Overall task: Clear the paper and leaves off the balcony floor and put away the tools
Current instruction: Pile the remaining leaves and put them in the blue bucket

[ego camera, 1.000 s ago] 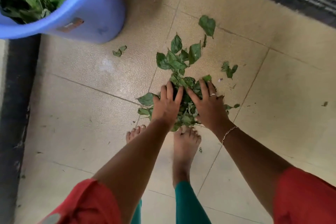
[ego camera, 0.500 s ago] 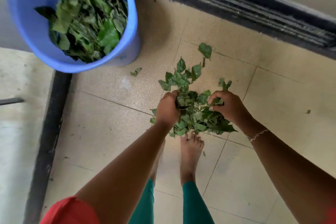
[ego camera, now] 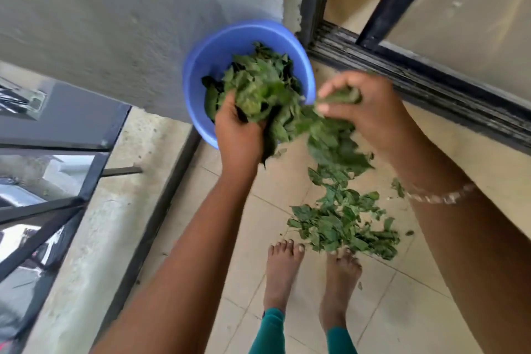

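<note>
Hands are up off the floor: half a second ago both were low in the pile by the toes, and now they are at the blue bucket [ego camera: 198,72]. The left hand [ego camera: 238,131] is curled round a wad of green leaves [ego camera: 287,121] over the bucket's near edge. The right hand [ego camera: 370,115] pinches the other end of the same wad between thumb and fingers, just outside the rim. Loose leaves trail below it, blurred. The bucket, earlier at upper left of view, now sits centre.

Bucket: smooth round plastic, already holding leaves, set in the corner between a rough grey plastered wall [ego camera: 115,23] and a ribbed black door track [ego camera: 402,77].
Floor leaves [ego camera: 344,224]: a flat, ragged scatter, thinner than before, reaching the toes of the right foot.
Tiles [ego camera: 402,296]: beige, speckled, square, with thin grout lines.
Bracelet [ego camera: 439,197]: a fine pale chain on the right wrist.
Black metal railing bars [ego camera: 57,204] stand left of a pitted concrete kerb [ego camera: 115,210].
</note>
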### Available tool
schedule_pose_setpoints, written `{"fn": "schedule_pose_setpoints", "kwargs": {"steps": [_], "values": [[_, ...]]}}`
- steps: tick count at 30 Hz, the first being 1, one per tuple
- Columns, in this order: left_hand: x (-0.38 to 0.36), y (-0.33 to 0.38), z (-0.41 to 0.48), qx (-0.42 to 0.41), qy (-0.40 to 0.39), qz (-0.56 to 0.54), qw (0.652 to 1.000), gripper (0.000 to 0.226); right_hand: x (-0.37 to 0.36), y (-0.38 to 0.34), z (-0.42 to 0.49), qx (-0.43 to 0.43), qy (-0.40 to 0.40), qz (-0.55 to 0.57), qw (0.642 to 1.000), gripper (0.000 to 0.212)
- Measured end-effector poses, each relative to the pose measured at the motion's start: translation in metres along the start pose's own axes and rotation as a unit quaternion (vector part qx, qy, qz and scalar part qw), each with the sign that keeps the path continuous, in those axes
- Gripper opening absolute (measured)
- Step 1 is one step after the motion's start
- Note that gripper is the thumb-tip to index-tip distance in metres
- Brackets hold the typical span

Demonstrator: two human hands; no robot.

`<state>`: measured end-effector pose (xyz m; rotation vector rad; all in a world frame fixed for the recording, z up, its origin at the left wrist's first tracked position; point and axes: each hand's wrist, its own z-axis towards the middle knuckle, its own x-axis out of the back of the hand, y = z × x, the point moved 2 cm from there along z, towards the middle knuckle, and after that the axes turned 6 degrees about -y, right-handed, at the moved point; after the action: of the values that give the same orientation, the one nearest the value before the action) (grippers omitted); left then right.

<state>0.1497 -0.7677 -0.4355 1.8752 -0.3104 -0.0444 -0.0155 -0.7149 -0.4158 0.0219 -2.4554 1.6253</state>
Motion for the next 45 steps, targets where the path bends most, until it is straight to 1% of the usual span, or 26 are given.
{"fn": "schedule_pose_setpoints", "kwargs": {"steps": [3,4,6,9,11,12,14,16,18,19,21,23,24,26,27,29,30,32,35,37,38,39,40,42,43,45], "values": [[0.029,-0.002,0.043,0.002,0.05,0.097,0.994,0.033,-0.03,-0.018,0.058,0.051,-0.004,-0.027,0.998,0.02],[0.035,-0.004,0.055,0.01,0.051,0.133,0.99,0.04,-0.038,-0.019,0.076,0.056,0.006,-0.047,0.997,0.022],[0.043,-0.008,0.073,0.041,0.016,0.206,0.977,0.058,-0.052,-0.018,0.104,0.05,0.012,-0.103,0.993,0.029],[0.049,-0.019,0.089,0.088,-0.07,0.341,0.933,0.081,-0.061,-0.013,0.121,-0.009,-0.047,-0.133,0.99,0.045],[0.052,-0.019,0.088,0.072,-0.094,0.384,0.916,0.078,-0.06,-0.007,0.12,-0.057,-0.087,-0.114,0.988,0.051],[0.052,-0.017,0.084,0.038,-0.085,0.402,0.911,0.07,-0.056,-0.005,0.116,-0.053,-0.08,-0.108,0.989,0.049],[0.051,-0.01,0.064,-0.076,-0.042,0.427,0.9,0.052,-0.042,0.002,0.102,-0.007,-0.022,-0.083,0.996,0.04],[0.041,-0.008,0.031,-0.202,-0.014,0.397,0.895,0.033,-0.023,0.019,0.082,0.035,0.043,-0.035,0.998,0.03],[0.022,-0.021,-0.01,-0.271,-0.059,0.345,0.897,0.021,-0.005,0.049,0.057,0.035,0.112,-0.012,0.993,0.026],[0.011,-0.037,-0.029,-0.276,-0.1,0.329,0.898,0.02,0.002,0.069,0.044,0.01,0.14,-0.012,0.99,0.024],[-0.008,-0.08,-0.056,-0.241,-0.196,0.344,0.886,0.023,0.01,0.112,0.024,-0.042,0.158,-0.068,0.984,0.024],[-0.019,-0.133,-0.059,-0.15,-0.27,0.438,0.844,0.034,0.011,0.154,0.016,-0.095,0.098,-0.186,0.973,0.027],[-0.022,-0.159,-0.053,-0.078,-0.298,0.498,0.811,0.045,0.01,0.175,0.016,-0.122,0.046,-0.246,0.96,0.03],[-0.025,-0.199,-0.034,0.047,-0.324,0.564,0.758,0.074,0.005,0.211,0.019,-0.16,-0.062,-0.362,0.916,0.043],[-0.026,-0.214,-0.023,0.079,-0.321,0.578,0.746,0.087,0.003,0.226,0.022,-0.179,-0.1,-0.408,0.889,0.053],[-0.034,-0.239,0.001,0.083,-0.308,0.603,0.731,0.104,0.001,0.248,0.028,-0.219,-0.127,-0.459,0.851,0.07],[-0.039,-0.247,0.01,0.074,-0.304,0.609,0.729,0.111,-0.001,0.254,0.03,-0.23,-0.129,-0.469,0.843,0.075],[-0.05,-0.262,0.016,0.086,-0.312,0.582,0.746,0.119,-0.007,0.267,0.028,-0.218,-0.134,-0.481,0.838,0.081],[-0.071,-0.27,-0.01,0.096,-0.399,0.496,0.765,0.119,-0.023,0.283,-0.003,-0.183,-0.174,-0.475,0.843,0.086],[-0.081,-0.271,-0.044,0.035,-0.436,0.47,0.766,0.112,-0.032,0.288,-0.036,-0.176,-0.205,-0.468,0.841,0.081],[-0.082,-0.272,-0.056,-0.013,-0.421,0.48,0.769,0.106,-0.032,0.289,-0.049,-0.165,-0.192,-0.463,0.85,0.076],[-0.081,-0.271,-0.06,-0.06,-0.378,0.497,0.779,0.1,-0.026,0.29,-0.055,-0.15,-0.16,-0.453,0.864,0.071],[-0.08,-0.269,-0.054,-0.077,-0.314,0.513,0.795,0.096,-0.017,0.288,-0.054,-0.137,-0.116,-0.437,0.881,0.067],[-0.072,-0.27,-0.031,-0.026,-0.204,0.545,0.813,0.097,0.011,0.289,-0.033,-0.13,-0.037,-0.421,0.897,0.065],[-0.068,-0.269,-0.016,0.017,-0.176,0.56,0.81,0.103,0.028,0.29,-0.018,-0.144,-0.008,-0.425,0.894,0.066],[-0.069,-0.267,0.006,0.067,-0.179,0.577,0.794,0.114,0.06,0.292,0.016,-0.196,0.021,-0.432,0.88,0.071]]}}
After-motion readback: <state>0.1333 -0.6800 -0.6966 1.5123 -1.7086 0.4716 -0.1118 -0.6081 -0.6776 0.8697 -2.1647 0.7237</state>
